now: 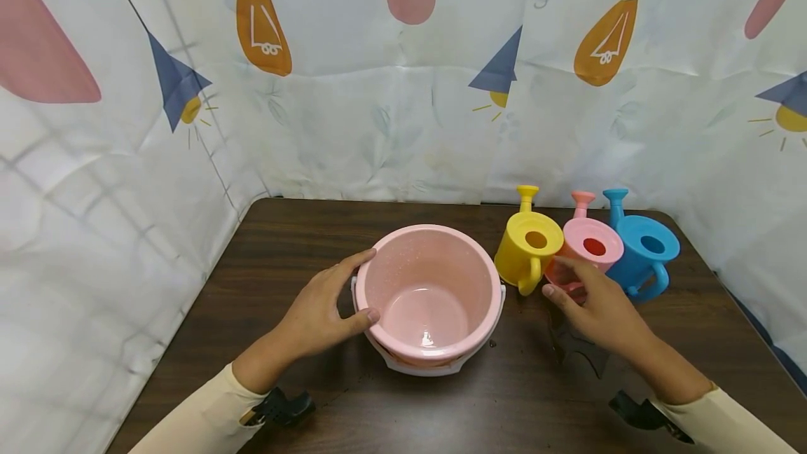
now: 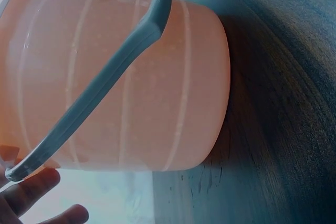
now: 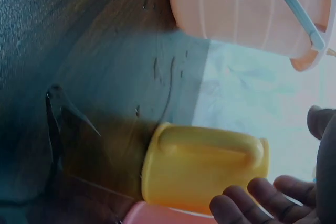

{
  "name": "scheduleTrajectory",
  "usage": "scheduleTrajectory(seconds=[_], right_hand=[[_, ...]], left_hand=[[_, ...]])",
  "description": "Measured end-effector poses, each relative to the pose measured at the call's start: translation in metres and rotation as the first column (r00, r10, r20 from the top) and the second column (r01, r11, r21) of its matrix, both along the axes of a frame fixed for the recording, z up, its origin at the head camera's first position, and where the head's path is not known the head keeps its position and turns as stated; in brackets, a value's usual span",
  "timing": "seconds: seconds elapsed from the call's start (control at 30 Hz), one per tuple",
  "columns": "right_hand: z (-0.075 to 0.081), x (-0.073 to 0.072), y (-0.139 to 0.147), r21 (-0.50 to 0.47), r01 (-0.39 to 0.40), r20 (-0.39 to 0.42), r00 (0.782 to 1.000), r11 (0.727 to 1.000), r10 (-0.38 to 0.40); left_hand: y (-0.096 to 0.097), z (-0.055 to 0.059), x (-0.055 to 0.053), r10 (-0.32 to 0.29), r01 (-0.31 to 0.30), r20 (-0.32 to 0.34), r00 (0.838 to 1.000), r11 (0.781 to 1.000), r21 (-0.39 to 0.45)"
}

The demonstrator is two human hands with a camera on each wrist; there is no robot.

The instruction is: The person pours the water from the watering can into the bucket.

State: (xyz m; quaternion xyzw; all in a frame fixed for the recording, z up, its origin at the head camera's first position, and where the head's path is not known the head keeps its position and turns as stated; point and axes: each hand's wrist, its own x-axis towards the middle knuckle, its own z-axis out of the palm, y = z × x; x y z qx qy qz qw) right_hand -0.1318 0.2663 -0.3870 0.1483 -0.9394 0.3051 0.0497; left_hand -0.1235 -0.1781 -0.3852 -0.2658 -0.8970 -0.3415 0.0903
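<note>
On the left side of the dark wood-grained table [image 1: 378, 415], your left sleeve [image 1: 202, 405] reached in from the near edge, a black device [image 1: 286, 408] at the wrist. Your left hand [image 1: 317, 314] lay at the near-left side of the pink bucket [image 1: 429, 258], its fingers apart, with the thumb and index fingertips resting on the rim a little way from each other. The bucket stood upright near the middle of the table, and its pale handle [image 1: 422, 371] hung down along the side facing you. Just to the right of it stood the yellow watering can [image 1: 513, 258], upright, spout toward the patterned backdrop [image 1: 340, 139] and handle toward you. Next came the pink watering can [image 1: 580, 228], close beside the yellow one, its lower front partly covered by your right hand [image 1: 595, 303]. That hand's fingers were loosely bent and held apart from the thumb; you could not tell from the views whether they touched the pink can. Near the thumb, wet-looking streaks [image 1: 558, 352] marked the tabletop. The blue watering can [image 1: 630, 261] stood upright at the right end of the row, close against the pink one, its handle toward you and slightly right. Farther right and nearer, your right sleeve [image 1: 725, 419] entered, with another black device [image 1: 639, 412] at its wrist.
</note>
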Motion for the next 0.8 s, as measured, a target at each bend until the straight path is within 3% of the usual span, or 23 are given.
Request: scheduleTrajectory(seconds=[0.27, 0.53, 0.8], right_hand=[[-0.014, -0.006, -0.009, -0.055, 0.111, 0.056, 0.993, 0.992, -0.108], [-0.024, -0.011, -0.019, -0.113, 0.151, 0.113, 0.984, 0.982, -0.139], [-0.032, -0.016, -0.024, -0.112, 0.199, 0.114, 0.976, 0.974, -0.187]], left_hand=[[0.000, 0.001, 0.000, 0.009, -0.010, 0.010, 1.000, 1.000, 0.003], [0.000, 0.002, 0.000, 0.009, -0.009, 0.025, 1.000, 1.000, 0.000], [0.000, 0.000, -0.002, 0.009, -0.009, 0.019, 1.000, 1.000, -0.003]])
